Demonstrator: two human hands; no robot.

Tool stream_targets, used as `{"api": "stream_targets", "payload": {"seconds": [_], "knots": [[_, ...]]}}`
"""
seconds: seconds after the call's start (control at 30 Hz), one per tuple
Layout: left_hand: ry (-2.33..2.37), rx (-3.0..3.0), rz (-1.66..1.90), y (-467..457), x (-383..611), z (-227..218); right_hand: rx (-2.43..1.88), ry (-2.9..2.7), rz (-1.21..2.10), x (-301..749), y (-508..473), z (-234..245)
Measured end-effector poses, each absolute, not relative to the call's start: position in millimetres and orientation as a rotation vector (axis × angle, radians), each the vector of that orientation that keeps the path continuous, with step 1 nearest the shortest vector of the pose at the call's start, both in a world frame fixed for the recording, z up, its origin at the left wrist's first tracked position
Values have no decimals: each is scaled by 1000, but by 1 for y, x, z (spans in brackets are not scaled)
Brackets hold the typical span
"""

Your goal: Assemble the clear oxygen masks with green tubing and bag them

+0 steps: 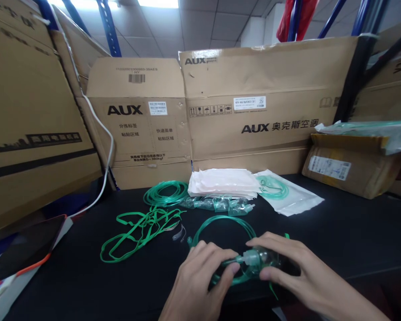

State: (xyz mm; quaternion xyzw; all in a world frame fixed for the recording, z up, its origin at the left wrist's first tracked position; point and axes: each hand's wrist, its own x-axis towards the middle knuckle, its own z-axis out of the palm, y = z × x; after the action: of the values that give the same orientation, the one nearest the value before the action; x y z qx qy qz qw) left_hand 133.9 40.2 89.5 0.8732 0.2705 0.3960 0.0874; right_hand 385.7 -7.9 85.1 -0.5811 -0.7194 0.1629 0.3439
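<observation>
Between thumb and fingers, my left hand (205,272) pinches the end of a coiled green oxygen tube (225,219) close to a pale connector. My right hand (294,263) grips a clear green oxygen mask (267,258) whose connector (251,257) points at the tube end. Tube end and connector meet or nearly meet; I cannot tell whether they are joined. Bits of green strap show beside the mask. Most of the mask is hidden by my right fingers. The coil rests on the black table (87,285) behind my hands.
Green elastic straps (137,236) lie at left, near small metal strips (178,232). Behind are another tube coil (165,194), several clear masks (220,205), white packets (223,183) and a bagged set (287,191). Cardboard walls (267,80), an open box (354,165) and a tablet (26,245) surround these.
</observation>
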Motion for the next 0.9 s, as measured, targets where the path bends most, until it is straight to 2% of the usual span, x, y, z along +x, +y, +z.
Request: {"api": "stream_targets", "payload": {"seconds": [0.4, 0.67, 0.9], "knots": [[597, 2698, 1326, 41, 138, 84, -1480, -1952, 216, 391, -14, 79], [642, 2635, 1250, 42, 136, 82, -1215, -2084, 145, 381, -14, 99], [715, 2568, 1244, 40, 134, 81, -1224, -2060, 129, 377, -16, 92]]}}
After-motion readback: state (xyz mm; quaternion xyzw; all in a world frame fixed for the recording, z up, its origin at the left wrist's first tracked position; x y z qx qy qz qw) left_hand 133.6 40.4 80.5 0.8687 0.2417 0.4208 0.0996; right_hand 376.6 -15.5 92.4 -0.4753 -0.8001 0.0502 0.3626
